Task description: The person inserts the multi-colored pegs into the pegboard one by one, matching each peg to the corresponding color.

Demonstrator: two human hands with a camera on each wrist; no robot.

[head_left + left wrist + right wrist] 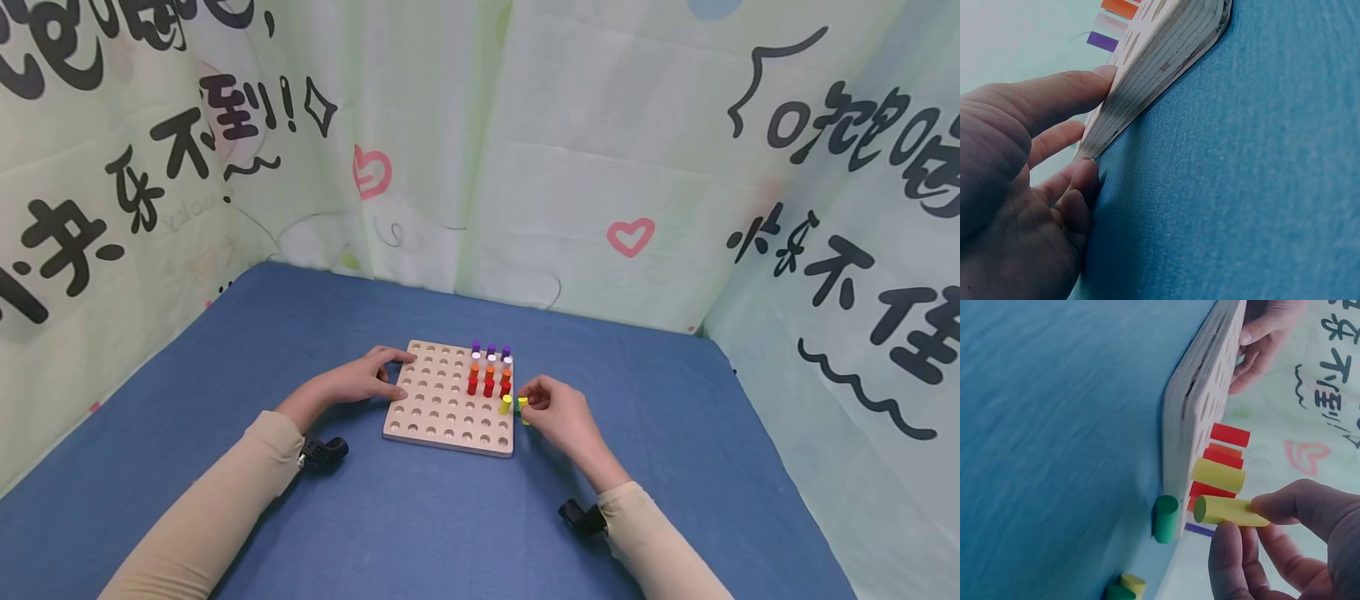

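My left hand (360, 379) touches the left edge of a wooden pegboard (450, 447) with thumb and fingertips, the thumb lying near its top edge. The right hand (557, 414) pinches a yellow peg (1232, 511) between thumb and fingers, just off the board's right side. One yellow peg (506, 405) stands in the rightmost column. Behind it, rows of red pegs (488, 388), orange pegs (490, 373), white pegs (491, 361) and purple pegs (491, 348) stand upright at the right, three to a row. The left and front holes show bare.
Beside the board's right edge, a green peg (1166, 520) is on the blue cloth (465, 533). Another green peg (1120, 593) and a yellow peg (1134, 585) are close by. Printed curtains (555, 167) enclose the table at the back and sides.
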